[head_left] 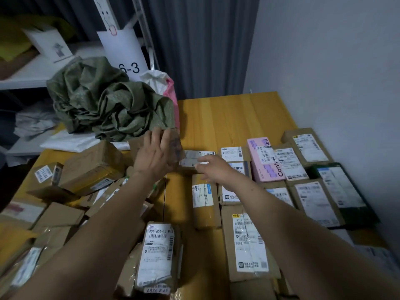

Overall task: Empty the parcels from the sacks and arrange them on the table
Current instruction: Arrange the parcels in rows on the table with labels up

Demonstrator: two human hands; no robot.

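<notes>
Over the wooden table (227,113), left hand (154,155) grips a cardboard parcel (194,158) — right hand (214,168) touches it, fingers (202,166) straight.

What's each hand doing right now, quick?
Left hand: grips one end of the small brown parcel.
Right hand: touches that parcel's labelled end; whether it grips cannot be told.

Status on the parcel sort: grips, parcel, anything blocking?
Left grip holds small parcel mid-table. Right grip at its labelled end, hold unclear. Sorted rows right, loose pile left. Green sack heaped just behind left grip.
</notes>
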